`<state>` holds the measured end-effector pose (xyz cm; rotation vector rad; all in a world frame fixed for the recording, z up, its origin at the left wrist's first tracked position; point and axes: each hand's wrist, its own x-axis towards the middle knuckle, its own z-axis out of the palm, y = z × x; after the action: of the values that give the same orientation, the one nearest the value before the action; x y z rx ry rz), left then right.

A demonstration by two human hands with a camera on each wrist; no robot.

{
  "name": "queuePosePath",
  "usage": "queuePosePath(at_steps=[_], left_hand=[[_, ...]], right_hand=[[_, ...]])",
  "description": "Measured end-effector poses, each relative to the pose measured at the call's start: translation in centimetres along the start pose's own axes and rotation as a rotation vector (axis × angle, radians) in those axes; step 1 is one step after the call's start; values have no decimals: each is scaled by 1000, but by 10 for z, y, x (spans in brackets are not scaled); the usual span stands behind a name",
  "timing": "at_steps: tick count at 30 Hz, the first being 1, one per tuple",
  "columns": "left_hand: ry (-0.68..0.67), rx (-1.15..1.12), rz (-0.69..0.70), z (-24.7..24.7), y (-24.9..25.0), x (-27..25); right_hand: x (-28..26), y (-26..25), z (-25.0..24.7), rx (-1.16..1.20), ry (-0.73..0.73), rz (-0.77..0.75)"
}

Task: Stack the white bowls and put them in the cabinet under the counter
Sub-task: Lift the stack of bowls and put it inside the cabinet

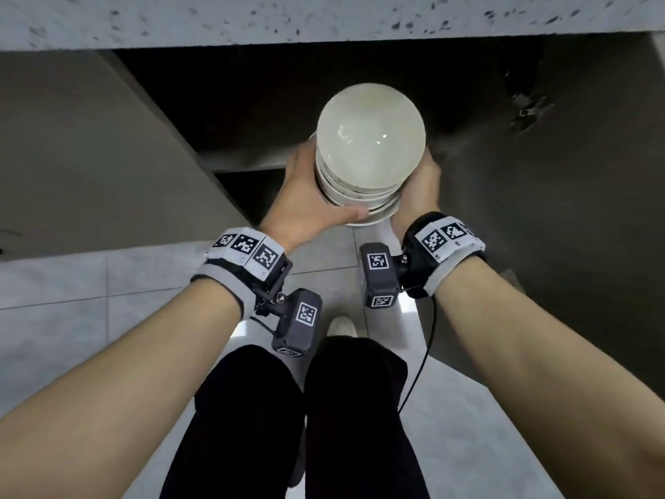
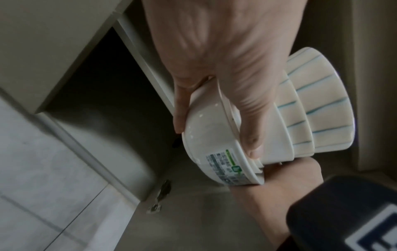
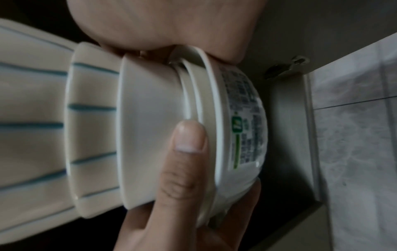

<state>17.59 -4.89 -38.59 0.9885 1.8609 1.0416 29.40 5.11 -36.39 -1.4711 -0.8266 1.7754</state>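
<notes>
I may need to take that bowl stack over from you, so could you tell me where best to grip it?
Grip the bottom bowl, one hand from each side; it probably carries the whole bowl stack, as the left hand and right hand do.

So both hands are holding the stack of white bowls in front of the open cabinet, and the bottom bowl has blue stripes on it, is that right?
Not quite. The bottom bowl is plain with a printed label; the blue stripes are on the upper bowls, as the right wrist view shows. Left hand and right hand do hold the stack by the open cabinet.
</notes>
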Motion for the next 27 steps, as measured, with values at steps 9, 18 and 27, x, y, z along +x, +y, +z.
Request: queuePosePath(at_steps=[9,18,27], left_hand=[[68,-17,12,-6,-15,83],[64,18,-30,-5,-31,105],[172,-35,-27,-9,-33,126]], right_hand=[[98,0,34,-148,32,-90],[118,10,43,-336,-62,-125],[148,8,63,-192,-137,-77]])
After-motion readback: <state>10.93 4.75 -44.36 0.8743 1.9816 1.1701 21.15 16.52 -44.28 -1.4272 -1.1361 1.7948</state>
